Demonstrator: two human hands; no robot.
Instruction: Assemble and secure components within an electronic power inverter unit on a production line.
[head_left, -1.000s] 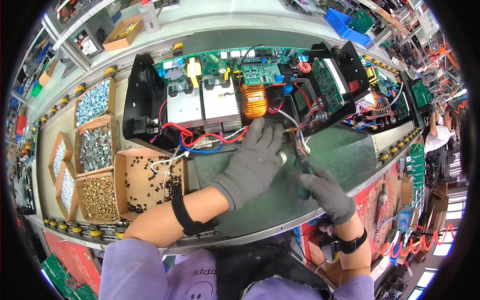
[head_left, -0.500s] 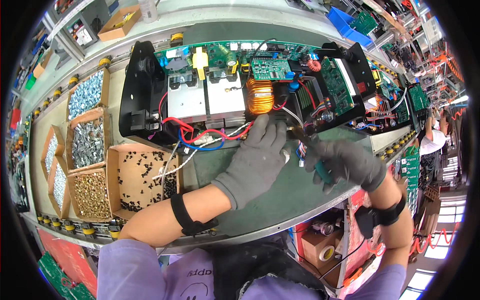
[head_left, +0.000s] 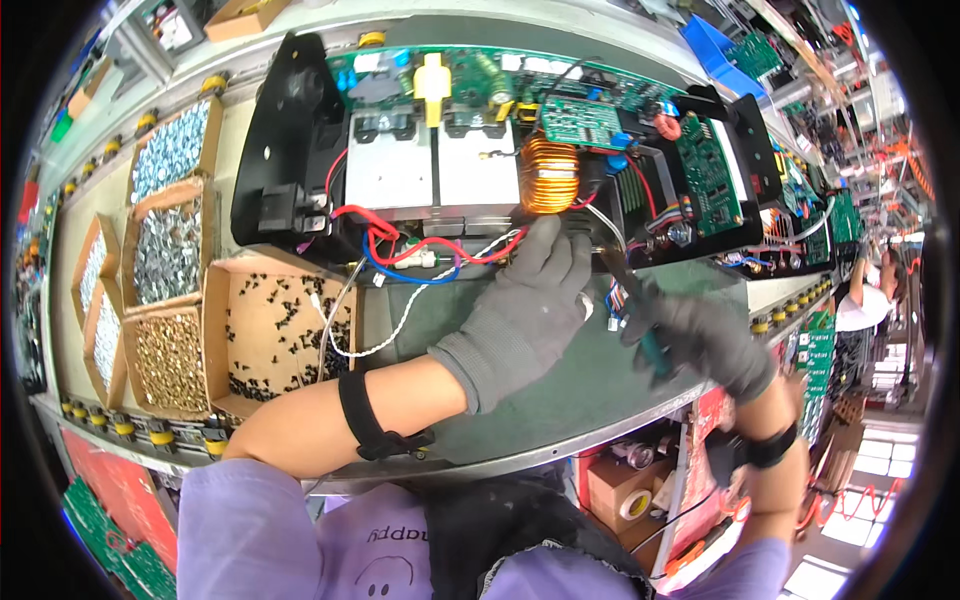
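A black metal chassis (head_left: pixel 272 185) stands before me, with green circuit boards, silver heat sinks (head_left: pixel 478 175) and a copper-wound coil (head_left: pixel 550 178) inside. My left hand (head_left: pixel 520 310), in a grey glove, reaches to its front edge just below the coil. Its fingers are bent and pressed together; what they grip is hidden. My right hand (head_left: pixel 705 340), also gloved, is wrapped round pliers with teal handles (head_left: pixel 655 352). Their dark jaws (head_left: pixel 615 265) point up at the chassis front, beside a white wire and right of my left fingertips. A bundle of coloured wires (head_left: pixel 617 300) hangs near the jaws.
Left of the chassis sit cardboard trays of black screws (head_left: pixel 280 330), brass-coloured parts (head_left: pixel 170 362) and silver parts (head_left: pixel 168 255). Red, blue and white wires (head_left: pixel 400 345) droop over the front edge. Another open unit (head_left: pixel 785 240) stands at right, with a co-worker (head_left: pixel 865 300) beyond.
The whole view has shifted slightly, so the chassis sits higher and further right. The pliers stay in my right hand at the chassis front. A loose white wire end now curls upward over the screw tray.
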